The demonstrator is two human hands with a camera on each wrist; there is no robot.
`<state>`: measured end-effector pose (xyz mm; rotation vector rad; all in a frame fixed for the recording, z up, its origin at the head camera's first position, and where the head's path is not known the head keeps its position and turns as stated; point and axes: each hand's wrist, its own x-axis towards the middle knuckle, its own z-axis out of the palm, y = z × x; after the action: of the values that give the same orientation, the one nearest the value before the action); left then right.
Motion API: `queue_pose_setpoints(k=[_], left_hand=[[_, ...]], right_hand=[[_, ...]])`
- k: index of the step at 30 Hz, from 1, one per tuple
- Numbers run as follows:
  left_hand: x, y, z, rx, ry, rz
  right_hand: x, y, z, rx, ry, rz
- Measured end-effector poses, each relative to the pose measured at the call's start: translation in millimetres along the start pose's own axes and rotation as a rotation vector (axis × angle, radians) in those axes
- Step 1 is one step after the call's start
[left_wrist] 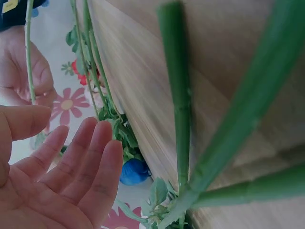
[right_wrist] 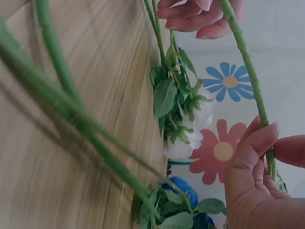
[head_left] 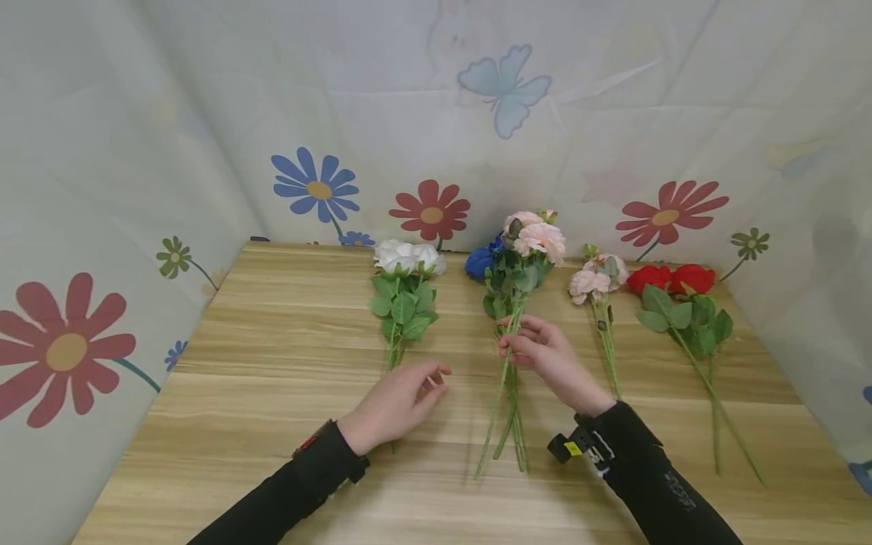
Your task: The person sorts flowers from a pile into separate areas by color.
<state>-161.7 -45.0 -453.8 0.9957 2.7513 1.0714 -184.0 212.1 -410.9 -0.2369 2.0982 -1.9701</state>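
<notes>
My right hand (head_left: 548,363) pinches the green stem (right_wrist: 252,81) of a pink artificial flower (head_left: 540,241) between thumb and fingers. That flower is raised above the table, its head overlapping blue flowers (head_left: 480,262) in the head view. Below it, the blue flowers' stems (head_left: 514,424) lie on the wood. To the left, my left hand (head_left: 402,401) hovers with loosely bent fingers and holds nothing; its palm and spread fingers show in the left wrist view. It overlaps the lower stems of the white roses (head_left: 402,256) in the head view.
On the wooden table (head_left: 272,333), more pink flowers (head_left: 593,280) lie right of my right hand, and red roses (head_left: 688,278) with long stems lie farther right. A white cloth (head_left: 381,98) printed with flowers and a butterfly hangs behind the table.
</notes>
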Motion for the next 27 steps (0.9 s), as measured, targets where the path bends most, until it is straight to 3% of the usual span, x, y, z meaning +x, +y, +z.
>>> queue_pose_setpoints(k=[13, 21, 27], left_hand=[[9.1, 3.3, 2.6, 0.199, 0.013, 0.083], [10.5, 6.3, 1.3, 0.205, 0.002, 0.093], [9.4, 4.7, 1.6, 0.205, 0.004, 0.098]], right_hand=[[-14.8, 1.3, -42.2, -0.189, 0.056, 0.05], [-19.8, 6.2, -77.0, -0.376, 0.146, 0.039], [-23.5, 9.4, -102.7, -0.614, 0.249, 0.032]])
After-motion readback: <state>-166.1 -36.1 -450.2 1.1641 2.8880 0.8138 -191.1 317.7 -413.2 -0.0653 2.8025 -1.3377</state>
